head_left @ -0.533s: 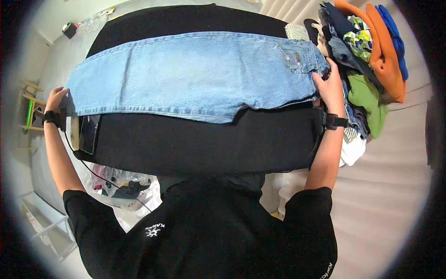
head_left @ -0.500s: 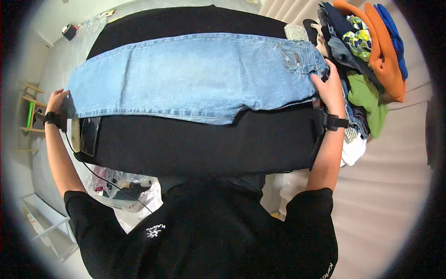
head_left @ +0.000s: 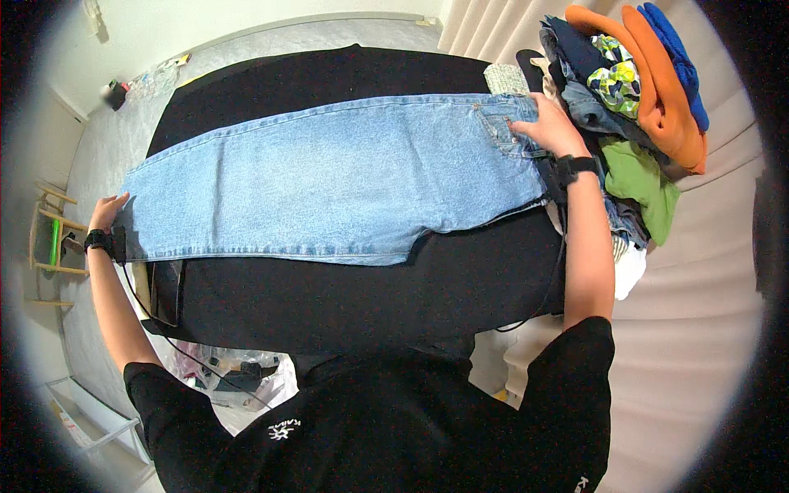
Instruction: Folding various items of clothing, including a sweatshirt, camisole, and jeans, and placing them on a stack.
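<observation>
Light-blue jeans (head_left: 304,181) lie folded lengthwise across a black-covered table (head_left: 353,300), hems at the left and waist at the right. At the hem end, my left hand (head_left: 107,215) closes on the edge of the denim; its thumb is partly hidden by a dark device at the wrist. My right hand (head_left: 555,130) rests on the waist end beside the pocket, thumb and fingers spread apart over the cloth. Both wrists wear black straps with a cable. The waistband is partly covered by my right hand.
To the right rises a pile of clothes, with an orange garment (head_left: 662,107), a green one (head_left: 641,177) and a blue one (head_left: 680,62). A pale knitted piece (head_left: 505,79) lies beyond the waist. A dark flat object (head_left: 167,292) is at the table's left edge, and plastic bags (head_left: 238,374) are below.
My right hand has moved away from me and left along the waist end, onto the pocket side. My left hand stays at the hem. The whole view has shifted, showing more floor and wall beyond.
</observation>
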The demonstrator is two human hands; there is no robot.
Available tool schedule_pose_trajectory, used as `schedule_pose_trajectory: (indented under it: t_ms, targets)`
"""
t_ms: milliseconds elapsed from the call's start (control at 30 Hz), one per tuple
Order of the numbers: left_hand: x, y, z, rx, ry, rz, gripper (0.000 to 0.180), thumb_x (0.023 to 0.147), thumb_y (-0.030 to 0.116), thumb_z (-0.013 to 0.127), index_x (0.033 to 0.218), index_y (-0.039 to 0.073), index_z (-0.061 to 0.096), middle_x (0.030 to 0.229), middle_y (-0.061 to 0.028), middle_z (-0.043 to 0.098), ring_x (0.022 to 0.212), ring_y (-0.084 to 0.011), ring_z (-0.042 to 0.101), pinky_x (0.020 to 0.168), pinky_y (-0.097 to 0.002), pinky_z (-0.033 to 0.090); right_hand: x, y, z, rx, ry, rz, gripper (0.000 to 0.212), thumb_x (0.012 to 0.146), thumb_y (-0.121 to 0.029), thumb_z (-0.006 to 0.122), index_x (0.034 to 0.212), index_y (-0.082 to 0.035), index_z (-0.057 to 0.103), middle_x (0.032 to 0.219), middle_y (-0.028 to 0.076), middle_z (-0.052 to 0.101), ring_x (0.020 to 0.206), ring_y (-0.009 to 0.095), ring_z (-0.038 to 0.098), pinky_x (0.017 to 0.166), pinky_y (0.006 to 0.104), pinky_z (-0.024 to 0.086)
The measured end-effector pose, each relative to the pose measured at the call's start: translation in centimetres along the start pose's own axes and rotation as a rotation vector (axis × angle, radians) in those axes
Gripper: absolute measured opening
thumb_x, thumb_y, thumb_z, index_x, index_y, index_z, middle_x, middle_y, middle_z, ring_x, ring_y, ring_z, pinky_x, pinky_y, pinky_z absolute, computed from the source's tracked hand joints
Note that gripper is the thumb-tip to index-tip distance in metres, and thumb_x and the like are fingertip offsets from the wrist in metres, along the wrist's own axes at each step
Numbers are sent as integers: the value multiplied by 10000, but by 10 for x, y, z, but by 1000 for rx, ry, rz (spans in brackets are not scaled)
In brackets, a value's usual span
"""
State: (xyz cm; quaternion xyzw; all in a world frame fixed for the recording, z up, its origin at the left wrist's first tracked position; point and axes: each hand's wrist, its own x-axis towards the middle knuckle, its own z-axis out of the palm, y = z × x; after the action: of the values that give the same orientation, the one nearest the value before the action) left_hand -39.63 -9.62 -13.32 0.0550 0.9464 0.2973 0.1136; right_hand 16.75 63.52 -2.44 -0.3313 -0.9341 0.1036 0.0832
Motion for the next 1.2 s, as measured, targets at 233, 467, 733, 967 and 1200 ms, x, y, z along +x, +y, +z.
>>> schedule_pose_trajectory:
  t_ms: [233, 467, 733, 967, 1200]
  targets:
    - [-6, 16, -2, -24, 13, -55, 580, 869, 472, 736, 1075, -66, 671, 944, -79, 686, 784, -166, 615, 702, -333, 491, -8, 32, 14, -194, -45, 355, 933, 655, -554, 847, 1268, 86, 557, 1278, 295, 621, 1190, 396, 619, 1016, 433, 480]
    - [-21, 44, 0, -287, 69, 182, 417, 900, 341, 725, 1157, 17, 669, 1036, -21, 669, 870, -132, 597, 786, -284, 473, -4, 48, 13, -42, -116, 330, 792, 664, -549, 836, 1142, 62, 673, 1173, 272, 683, 1081, 382, 676, 915, 421, 519]
    - [-40, 70, -36, -298, 70, 219, 446, 857, 212, 706, 1251, 12, 651, 1103, -4, 679, 1001, -127, 603, 885, -266, 455, -26, 4, 4, -89, 162, 124, 613, 748, -280, 780, 1268, -19, 589, 1231, 252, 654, 1125, 409, 636, 945, 476, 504]
    - [-72, 121, -54, -459, 91, 411, 373, 888, 207, 695, 1214, 28, 666, 1091, -20, 689, 1009, -124, 609, 888, -262, 460, -28, -45, -57, -329, 423, 2, 481, 863, -260, 726, 1295, -159, 540, 1186, 186, 682, 1057, 431, 650, 840, 519, 525]
    - [-71, 134, -23, -443, 200, 291, 441, 847, 217, 756, 1216, -6, 661, 1028, -64, 720, 883, -141, 676, 785, -283, 530, 10, -44, -72, -284, 479, 20, 490, 893, -262, 699, 1327, -155, 498, 1103, 227, 693, 1033, 445, 653, 837, 524, 519]
